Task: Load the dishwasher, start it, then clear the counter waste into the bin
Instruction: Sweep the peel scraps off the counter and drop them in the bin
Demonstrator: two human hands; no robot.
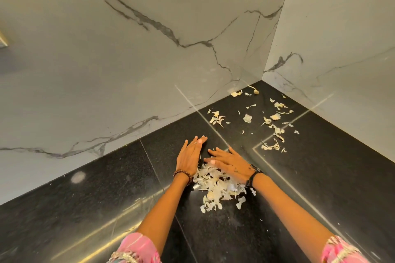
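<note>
Resting flat on the black surface (85, 198): left hand (189, 156) and right hand (229, 163), fingers straight and spread, gripping nothing. Heap of pale peel scraps (215, 186) lies between both wrists, touching the right hand's underside. Loose scraps (274, 123) scattered nearer the marble corner wall (149, 60), well apart from the hands.

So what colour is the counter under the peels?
Glossy black counter, seen in the head view.
</note>
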